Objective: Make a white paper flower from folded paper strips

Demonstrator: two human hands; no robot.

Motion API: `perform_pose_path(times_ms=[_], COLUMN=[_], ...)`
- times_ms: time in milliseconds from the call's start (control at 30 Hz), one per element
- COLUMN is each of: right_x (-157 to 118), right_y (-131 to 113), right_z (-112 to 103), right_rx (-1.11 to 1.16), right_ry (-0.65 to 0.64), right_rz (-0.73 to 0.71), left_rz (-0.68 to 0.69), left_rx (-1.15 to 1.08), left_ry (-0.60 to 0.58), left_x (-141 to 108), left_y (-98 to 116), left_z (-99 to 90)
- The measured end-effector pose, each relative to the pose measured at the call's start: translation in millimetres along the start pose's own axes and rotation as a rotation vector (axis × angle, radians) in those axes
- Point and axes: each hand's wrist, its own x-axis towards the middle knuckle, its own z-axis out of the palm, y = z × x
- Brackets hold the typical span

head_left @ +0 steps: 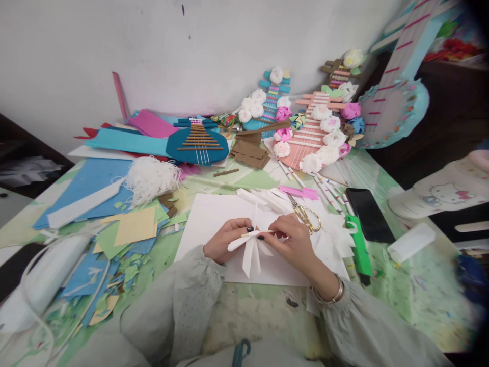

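A white paper flower with long folded petals point(250, 255) is between my two hands, above a white sheet point(202, 214). My left hand point(231, 238) pinches its centre from the left, thumb on top. From the right, my right hand point(292, 239) grips the same paper near the middle, its fingers curled and partly hiding the join. Just beyond my right hand lie gold-handled scissors point(307, 216) and a pile of white paper strips point(267, 200). Cut white paper pieces point(336, 237) lie right of that hand.
A white yarn heap point(153, 179) and coloured paper scraps point(133, 229) lie left. Paper instruments with flowers point(317, 132) lean along the wall. To the right are markers point(328, 193), a green glue tube point(359, 247), a black phone point(370, 214) and a large bottle point(439, 188).
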Motion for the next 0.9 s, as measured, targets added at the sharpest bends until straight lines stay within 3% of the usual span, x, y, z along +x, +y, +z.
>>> perform_pose_path(times_ms=[267, 500, 900], right_x=[1.0, 1.4, 1.4], right_y=[0.4, -6.3, -9.4], right_z=[-2.5, -4.7, -6.5], right_rx=[-0.045, -0.084, -0.067], right_ry=[0.042, 0.152, 0.131], right_rz=[-0.048, -0.066, 0.017], left_rz=[0.041, 0.044, 0.064], left_rx=[0.133, 0.150, 0.177], left_ry=[-0.056, -0.064, -0.055], left_x=[2.1, 3.6, 2.9], left_y=[-5.6, -7.7, -7.0], left_z=[-9.7, -11.0, -9.7])
